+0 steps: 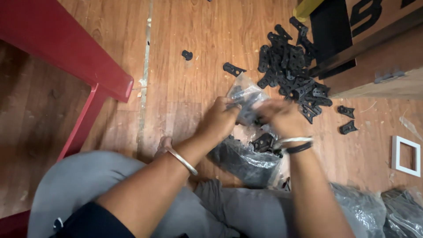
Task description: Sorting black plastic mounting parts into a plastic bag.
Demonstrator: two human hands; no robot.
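Observation:
My left hand (219,120) grips the edge of a small clear plastic bag (246,94) held over the wooden floor. My right hand (282,117), blurred by motion, is at the bag's other side, its fingers closed on the bag or on a black part; I cannot tell which. A pile of flat black plastic brackets (291,66) lies on the floor just beyond the hands. Below the hands rests a larger clear bag (244,161) filled with black brackets. A metal bangle sits on the left wrist, and a white and a black band on the right.
A red plastic chair or stool (66,48) stands at the left. A cardboard box (379,48) sits at the upper right. Stray brackets (347,119) and a white square frame (405,155) lie on the right. More filled bags (379,211) rest by my grey-trousered legs.

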